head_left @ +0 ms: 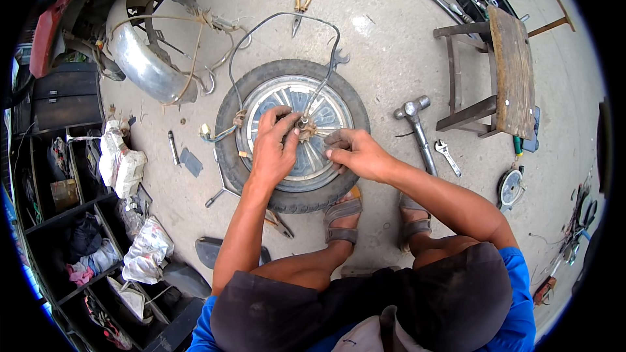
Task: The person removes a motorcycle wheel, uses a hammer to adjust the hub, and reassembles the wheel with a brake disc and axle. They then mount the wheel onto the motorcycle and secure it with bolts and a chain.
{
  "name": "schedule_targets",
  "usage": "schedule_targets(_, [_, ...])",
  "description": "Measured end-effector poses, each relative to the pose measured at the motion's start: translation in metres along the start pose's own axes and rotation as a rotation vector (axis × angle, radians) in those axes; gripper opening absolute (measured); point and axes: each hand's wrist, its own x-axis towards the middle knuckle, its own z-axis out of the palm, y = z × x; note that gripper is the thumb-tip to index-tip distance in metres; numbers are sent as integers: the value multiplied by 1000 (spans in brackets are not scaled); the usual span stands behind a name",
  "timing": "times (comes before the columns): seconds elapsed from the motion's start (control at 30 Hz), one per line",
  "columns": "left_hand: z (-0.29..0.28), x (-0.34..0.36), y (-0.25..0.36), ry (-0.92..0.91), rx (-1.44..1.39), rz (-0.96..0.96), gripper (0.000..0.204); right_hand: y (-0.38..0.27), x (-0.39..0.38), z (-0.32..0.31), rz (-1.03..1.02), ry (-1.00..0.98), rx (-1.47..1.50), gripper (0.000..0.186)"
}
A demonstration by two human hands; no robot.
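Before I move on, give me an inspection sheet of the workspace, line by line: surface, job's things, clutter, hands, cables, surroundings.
Surface: light grey concrete floor, uneven in tone.
Job's things: wheel with its tyre on, lying flat.
Clutter: hammer and adjustable wrench to the right; yellow-handled pliers beyond the wheel.
Hands: left hand has fingertips at the wheel's centre; right hand is over its right side; exact contact unclear.
Cables: black cable arches from near the wheel's centre past its far edge, back to its left side.
Surroundings: wooden stool at right; black compartmented case at left.
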Motion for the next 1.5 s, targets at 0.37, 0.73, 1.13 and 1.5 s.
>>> schedule_targets(0.37, [-46,-44,-4,431,-22,-118,15,28,-19,-16,73,154,-38,30])
schedule_targets(0.73, [-69,-73,-92,765,-126,-637,40,55,-24,-16,44,144,-159,28])
schedule_targets(1.13, [-50,-72,-81,410,-983,-797,55,65,-30,-27,83,115,-185,28])
schedule_targets(1.5, [-42,-68,-85,394,-1015,-792,55,77,-37,-34,59,157,-241,34])
